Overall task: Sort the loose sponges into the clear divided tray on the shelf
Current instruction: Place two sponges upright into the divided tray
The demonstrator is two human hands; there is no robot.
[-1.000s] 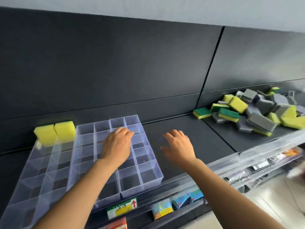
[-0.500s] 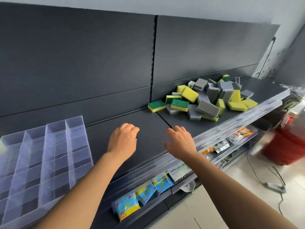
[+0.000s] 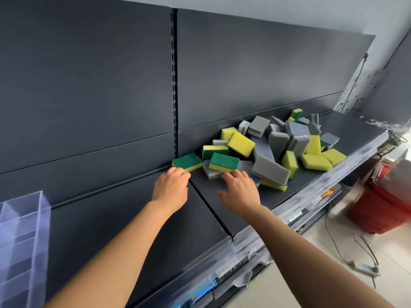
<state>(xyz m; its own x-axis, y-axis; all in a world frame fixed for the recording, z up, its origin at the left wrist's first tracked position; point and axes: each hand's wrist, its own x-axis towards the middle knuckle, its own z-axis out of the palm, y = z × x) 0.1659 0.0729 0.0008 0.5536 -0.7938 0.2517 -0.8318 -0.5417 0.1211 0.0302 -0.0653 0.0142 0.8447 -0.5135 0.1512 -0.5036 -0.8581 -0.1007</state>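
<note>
Right of the clear tray (image 3: pixel 22 230), left hand (image 3: pixel 171 188) and right hand (image 3: pixel 241 193), fingers loose, reach sponges (image 3: pixel 242 143).

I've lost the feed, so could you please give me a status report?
Left hand open, at green-topped sponge. Right hand open, at sponge pile. Tray far left. Nothing blocking.

Bare forearms (image 3: pixel 115 252); bare hands: left (image 3: pixel 170 188), right (image 3: pixel 241 193).
</note>
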